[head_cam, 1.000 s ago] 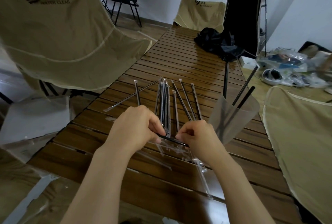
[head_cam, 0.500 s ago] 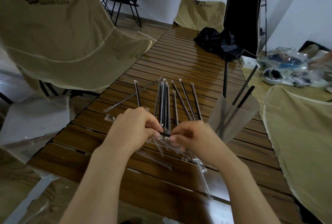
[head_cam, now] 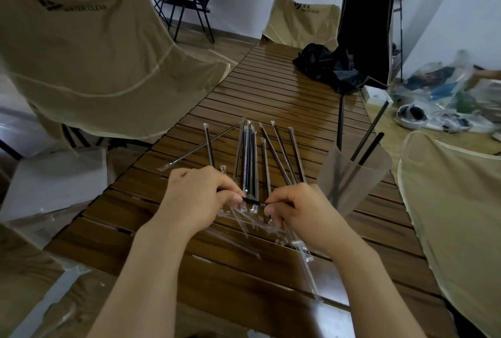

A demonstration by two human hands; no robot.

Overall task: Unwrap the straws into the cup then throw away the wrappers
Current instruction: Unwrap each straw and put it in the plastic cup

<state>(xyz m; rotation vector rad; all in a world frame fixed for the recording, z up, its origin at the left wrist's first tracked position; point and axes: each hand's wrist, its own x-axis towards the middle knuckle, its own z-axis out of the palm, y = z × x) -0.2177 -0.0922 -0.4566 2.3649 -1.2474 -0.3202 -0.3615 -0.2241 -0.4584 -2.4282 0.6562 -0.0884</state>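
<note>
Lettering "WATER CLEAR" read in dark print, beside dark angular logo, on upper back of large beige fabric folding chair (head_cam: 89, 47) left of table. Same "WATER CLEAR" wording with same logo read on top of smaller beige fabric chair back (head_cam: 303, 20) at far end of brown slatted wooden table (head_cam: 271, 88). No further text, numbers or labels legible; print on clear plastic bags (head_cam: 439, 85) on floor at right too blurred to be read.

Dim, flat indoor light, soft glare on tabletop (head_cam: 311, 99), wide-angle edge warping.
</note>
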